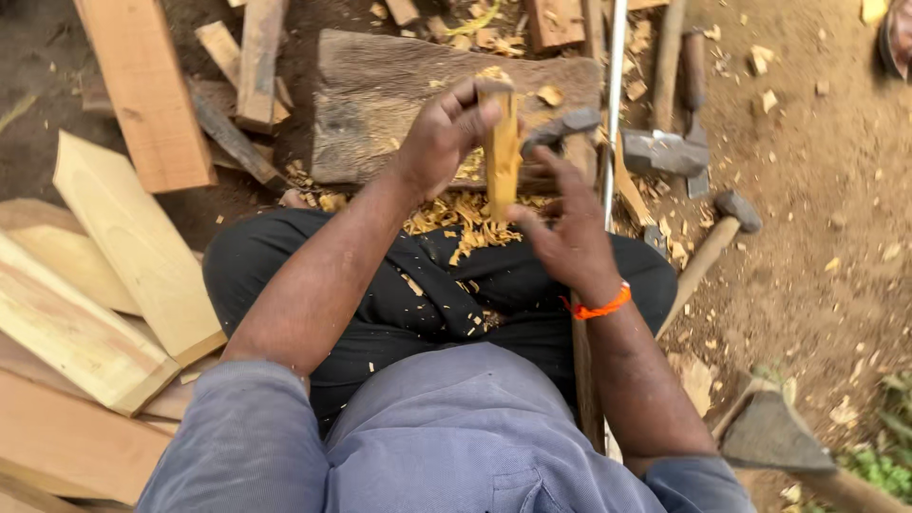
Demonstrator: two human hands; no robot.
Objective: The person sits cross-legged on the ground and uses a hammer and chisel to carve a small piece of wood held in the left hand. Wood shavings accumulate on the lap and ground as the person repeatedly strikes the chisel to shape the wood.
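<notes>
I sit cross-legged on bare earth. My left hand [445,133] grips the top of a short pale wooden stick [502,157] and holds it upright over a weathered chopping block [380,104]. My right hand [568,237], an orange band at its wrist, is closed over a long wooden tool handle [581,370]. The index finger lies along the handle, and the thumb reaches toward the foot of the stick. The tool's dark metal head [562,125] sits just right of the stick's top. Yellow shavings [465,220] lie heaped on my dark trousers.
Pale planks [133,247] and offcuts are stacked at the left. A hammer head [665,152], a thin metal rod [616,85] and a second hammer [712,247] lie to the right. A heavy axe-like tool [769,432] sits at the lower right. Wood chips dot the soil.
</notes>
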